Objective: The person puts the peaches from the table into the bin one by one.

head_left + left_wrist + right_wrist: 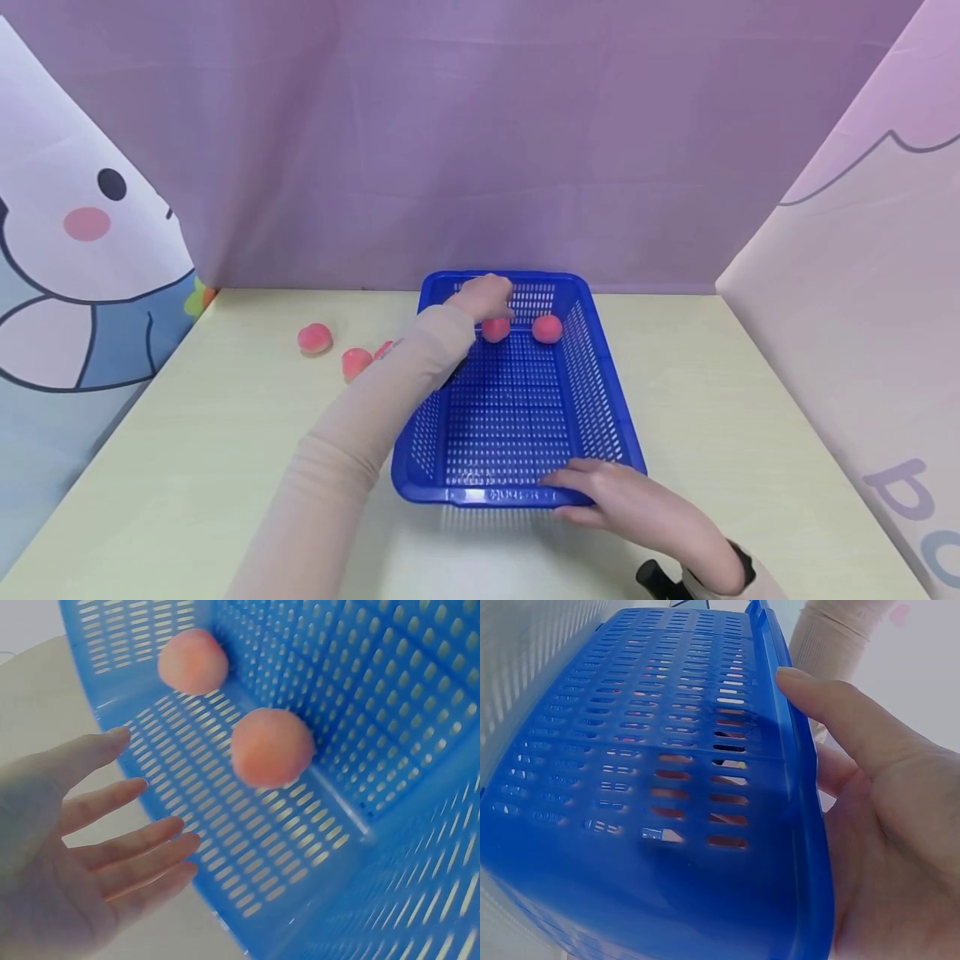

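A blue slotted plastic basket (517,497) stands on the table in front of me. Two pink peaches lie at its far end, a left peach (495,330) and a right peach (547,329). Over that end reaches my left hand (483,297); in the left wrist view the hand (112,847) has its fingers extended and apart, with nothing in them, beside the basket's rim. My right hand (611,496) grips the near rim toward the right corner. In the right wrist view, its thumb (832,697) lies along one side of the rim and its fingers show through the slots.
Left of the basket, a peach (315,338) and a second peach (356,363) lie on the pale table (225,433). Another peach (383,348) is partly hidden by my left sleeve (360,425). A purple backdrop (480,150) rises behind, with printed panels at both sides.
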{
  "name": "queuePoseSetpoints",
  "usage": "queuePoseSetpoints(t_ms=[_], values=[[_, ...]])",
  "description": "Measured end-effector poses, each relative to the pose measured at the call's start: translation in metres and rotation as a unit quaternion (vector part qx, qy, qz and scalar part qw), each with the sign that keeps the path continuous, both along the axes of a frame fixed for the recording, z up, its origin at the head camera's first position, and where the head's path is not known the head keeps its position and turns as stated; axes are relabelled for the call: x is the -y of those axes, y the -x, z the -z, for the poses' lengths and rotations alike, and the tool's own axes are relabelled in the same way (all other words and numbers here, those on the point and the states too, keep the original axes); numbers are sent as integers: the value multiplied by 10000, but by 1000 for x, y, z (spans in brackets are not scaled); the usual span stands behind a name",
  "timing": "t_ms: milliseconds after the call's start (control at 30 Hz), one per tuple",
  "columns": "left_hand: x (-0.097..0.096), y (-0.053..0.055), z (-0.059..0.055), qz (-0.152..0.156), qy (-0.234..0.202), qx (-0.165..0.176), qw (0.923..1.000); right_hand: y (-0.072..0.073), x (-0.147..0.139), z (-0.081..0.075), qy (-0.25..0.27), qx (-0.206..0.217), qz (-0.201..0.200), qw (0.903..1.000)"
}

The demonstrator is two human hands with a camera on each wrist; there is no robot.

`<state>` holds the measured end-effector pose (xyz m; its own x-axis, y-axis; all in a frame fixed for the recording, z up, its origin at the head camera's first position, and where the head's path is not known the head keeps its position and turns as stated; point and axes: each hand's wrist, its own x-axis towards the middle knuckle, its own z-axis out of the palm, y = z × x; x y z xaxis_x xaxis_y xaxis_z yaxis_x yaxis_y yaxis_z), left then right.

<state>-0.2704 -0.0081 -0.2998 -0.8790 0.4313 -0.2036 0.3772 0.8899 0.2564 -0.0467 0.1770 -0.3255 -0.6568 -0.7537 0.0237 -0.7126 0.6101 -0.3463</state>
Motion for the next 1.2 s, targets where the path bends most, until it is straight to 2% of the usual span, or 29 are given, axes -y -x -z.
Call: queuePoseSetpoints(t_ms=[133, 233, 400, 767, 967, 1200], values=[[4, 0, -8, 40, -134, 113, 9998, 0, 0, 0, 1, 0, 11, 10000], [8, -1, -14, 181, -183, 65, 9996, 0, 0, 1, 10, -32, 0, 10000], [14, -6, -25, 393, -120, -253, 9988, -1, 0, 1, 18, -48, -9, 10000], [31, -23, -53, 556, 173, -730, 9956, -1, -1, 2, 20, -90, 4, 10000], [43, -38, -60, 674, 316, -991, 9923, 0, -1, 2, 10, -133, -7, 9999], [58, -53, -61, 668, 304, -1166, 9905, -1, -1, 2, 17, -137, -10, 9999]])
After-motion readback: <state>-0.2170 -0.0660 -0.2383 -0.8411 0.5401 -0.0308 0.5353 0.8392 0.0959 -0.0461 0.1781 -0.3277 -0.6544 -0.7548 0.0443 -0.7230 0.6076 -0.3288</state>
